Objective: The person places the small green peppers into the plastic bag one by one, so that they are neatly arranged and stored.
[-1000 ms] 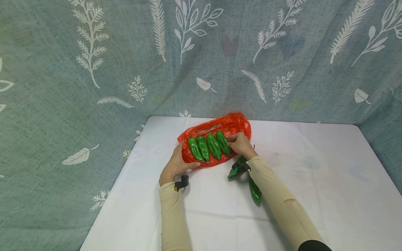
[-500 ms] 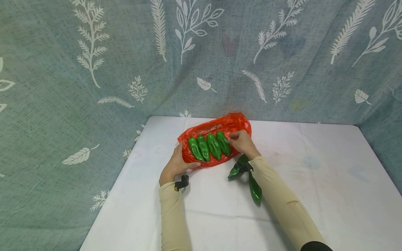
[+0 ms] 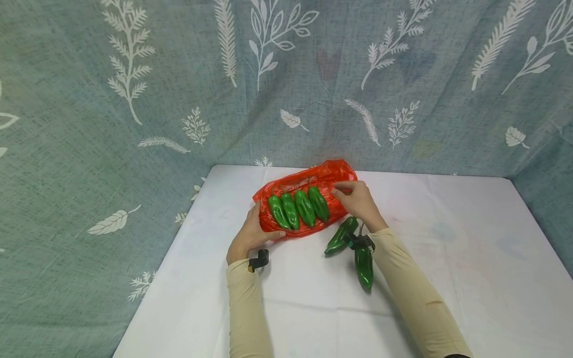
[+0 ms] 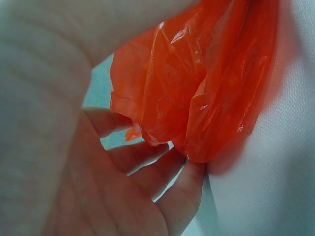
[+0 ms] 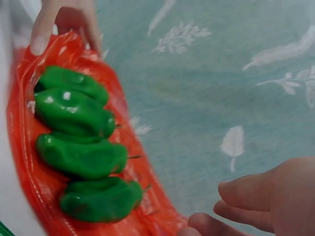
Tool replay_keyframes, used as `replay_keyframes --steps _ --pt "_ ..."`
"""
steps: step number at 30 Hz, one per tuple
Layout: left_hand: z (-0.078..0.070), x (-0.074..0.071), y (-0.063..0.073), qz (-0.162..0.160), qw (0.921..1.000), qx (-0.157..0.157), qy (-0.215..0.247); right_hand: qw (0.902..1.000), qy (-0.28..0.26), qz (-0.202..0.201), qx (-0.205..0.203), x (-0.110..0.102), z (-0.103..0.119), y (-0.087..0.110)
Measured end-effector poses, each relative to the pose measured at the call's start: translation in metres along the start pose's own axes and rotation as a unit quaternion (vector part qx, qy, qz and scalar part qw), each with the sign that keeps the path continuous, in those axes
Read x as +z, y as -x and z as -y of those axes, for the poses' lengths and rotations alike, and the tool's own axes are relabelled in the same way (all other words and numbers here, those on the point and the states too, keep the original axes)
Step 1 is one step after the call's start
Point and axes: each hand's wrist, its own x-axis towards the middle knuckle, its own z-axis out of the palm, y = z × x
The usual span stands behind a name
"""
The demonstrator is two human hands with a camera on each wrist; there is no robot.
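Several green peppers (image 3: 305, 208) lie side by side in a red plastic bag (image 3: 337, 179) spread on the white-covered table. My left hand (image 3: 248, 234) holds the bag's left end, thumb at the near edge and fingers at the far edge. In the left wrist view its fingers (image 4: 184, 196) meet the crumpled red plastic. My right hand (image 3: 356, 200) hovers over the bag's right end, holding nothing, its fingers loosely bent. Two more green peppers lie outside the bag: one (image 3: 340, 236) close to its near edge, another (image 3: 364, 268) nearer me, partly overlapped by the right wrist's camera.
A white cloth (image 3: 313, 318) covers the table. Behind it and along the left side hangs a grey-green curtain (image 3: 322, 119) with white leaf patterns, close beyond the bag.
My right hand has let go of the rightmost pepper in the bag and drawn back to the right. Its wrist now uncovers more of the two loose peppers. The left hand keeps its place.
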Motion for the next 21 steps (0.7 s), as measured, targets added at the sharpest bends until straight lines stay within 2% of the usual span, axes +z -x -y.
replay_keyframes --steps 9,21 --pt "0.0 -0.001 0.0 -0.002 1.0 0.006 -0.005 0.9988 -0.03 -0.036 -0.014 -0.015 -0.001 0.018" --pt "0.001 0.0 -0.001 0.001 0.9999 0.012 0.001 0.9975 -0.026 -0.064 -0.016 -0.031 -0.012 0.045"
